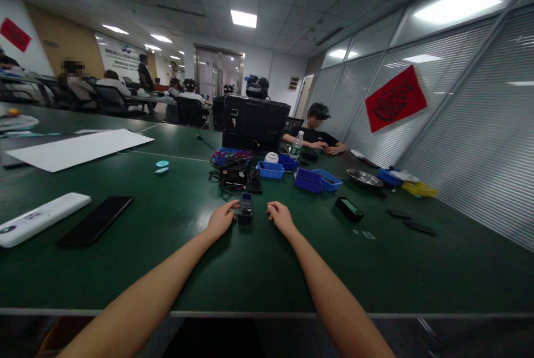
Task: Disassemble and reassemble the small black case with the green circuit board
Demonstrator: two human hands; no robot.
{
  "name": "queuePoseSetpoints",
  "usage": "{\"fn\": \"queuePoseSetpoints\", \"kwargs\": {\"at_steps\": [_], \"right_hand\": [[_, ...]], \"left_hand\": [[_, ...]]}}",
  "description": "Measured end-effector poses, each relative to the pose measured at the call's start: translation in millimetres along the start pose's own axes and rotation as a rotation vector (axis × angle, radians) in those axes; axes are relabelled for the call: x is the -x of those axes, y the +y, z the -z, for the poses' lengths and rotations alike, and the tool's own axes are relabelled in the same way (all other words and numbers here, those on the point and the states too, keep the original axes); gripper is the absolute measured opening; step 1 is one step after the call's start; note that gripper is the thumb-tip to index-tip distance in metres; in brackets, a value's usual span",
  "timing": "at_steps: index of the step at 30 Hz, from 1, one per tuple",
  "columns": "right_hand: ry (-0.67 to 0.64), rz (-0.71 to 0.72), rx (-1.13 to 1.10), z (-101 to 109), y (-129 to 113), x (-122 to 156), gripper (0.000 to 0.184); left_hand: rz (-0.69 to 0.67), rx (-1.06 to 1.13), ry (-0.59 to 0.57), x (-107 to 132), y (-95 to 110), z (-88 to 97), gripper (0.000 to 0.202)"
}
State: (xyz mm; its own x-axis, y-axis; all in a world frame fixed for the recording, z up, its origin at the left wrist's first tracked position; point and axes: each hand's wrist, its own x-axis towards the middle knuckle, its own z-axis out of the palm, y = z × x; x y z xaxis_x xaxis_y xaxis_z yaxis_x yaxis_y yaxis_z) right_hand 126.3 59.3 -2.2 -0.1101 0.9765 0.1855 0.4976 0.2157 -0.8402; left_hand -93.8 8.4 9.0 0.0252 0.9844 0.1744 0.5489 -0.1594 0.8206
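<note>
- The small black device [246,207] sits on the green table [267,274], on the near side of the black monitor [255,124], with a clutter of cables and a black unit [233,175] between the two.
- To manage the device well, the left hand [222,219] would best press lightly and low on its side, so that it does not slide or turn on the smooth tabletop.
- Fingers are better off its face, where the little screen and the markings are; a firm grip looks unnecessary for something so compact.
- The right hand [280,217] would do well to come in level from the opposite side, so both sides are supported evenly, and to avoid pushing the device toward the cables below the monitor.
- Left hand: nearer than the monitor and left of the device, palm down, thumb and forefinger reaching to the device's side. They look in contact, but I cannot tell whether they grip.
- Right hand: nearer than the monitor and right of the device, clearly apart from it, fingers loosely bent rather than clenched, with nothing visible in them.
- Both forearms extend over the table's near edge and converge toward the monitor, elbows wide.
</note>
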Motion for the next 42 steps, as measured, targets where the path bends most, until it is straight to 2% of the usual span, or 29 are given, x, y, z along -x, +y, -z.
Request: {"fn": "queuePoseSetpoints", "kwargs": {"at_steps": [4, 7, 9, 12, 17, 20, 23, 27, 31, 34, 38, 42], "right_hand": [[0.108, 0.054, 0.173, -11, -17, 15, 0.054], [0.088, 0.099, 0.431, -22, -37, 25, 0.068], [0.054, 0.072, 0.56, -26, -49, 29, 0.063], [0.045, 0.036, 0.634, -27, -59, 32, 0.057], [0.044, 0.086, 0.693, -33, -59, 34, 0.071], [0.031, 0.057, 0.716, -33, -55, 29, 0.067], [0.071, -0.089, 0.724, -15, -45, 17, 0.06], [0.138, -0.276, 0.712, 33, -21, 5, 0.043], [0.184, -0.392, 0.68, 69, -2, 3, 0.042], [0.22, -0.435, 0.684, 76, 2, 3, 0.044], [0.225, -0.439, 0.709, 73, 2, 2, 0.046], [0.233, -0.456, 0.71, 73, 3, 1, 0.05]], "left_hand": [[-0.111, -0.044, -0.136, 1, 0, -3.7, 0.05], [-0.177, -0.105, -0.183, 1, -3, -5.6, 0.045], [-0.181, -0.137, -0.181, 0, -5, -6.3, 0.043], [-0.172, -0.178, -0.173, -1, -6, -6.9, 0.04], [-0.178, -0.22, -0.145, 1, -3, -7.2, 0.037], [-0.167, -0.209, -0.152, 3, 1, -6.1, 0.037], [-0.138, -0.208, -0.159, 5, 4, -4.3, 0.037], [-0.132, -0.216, -0.157, 6, 5, -2.9, 0.036], [-0.169, -0.219, -0.154, 7, 3, -3.3, 0.035], [-0.174, -0.219, -0.162, 8, 2, -3.2, 0.035], [-0.115, -0.248, -0.173, 2, 5, -1.5, 0.035], [-0.011, -0.266, -0.271, -15, 14, -2.3, 0.033]]}}
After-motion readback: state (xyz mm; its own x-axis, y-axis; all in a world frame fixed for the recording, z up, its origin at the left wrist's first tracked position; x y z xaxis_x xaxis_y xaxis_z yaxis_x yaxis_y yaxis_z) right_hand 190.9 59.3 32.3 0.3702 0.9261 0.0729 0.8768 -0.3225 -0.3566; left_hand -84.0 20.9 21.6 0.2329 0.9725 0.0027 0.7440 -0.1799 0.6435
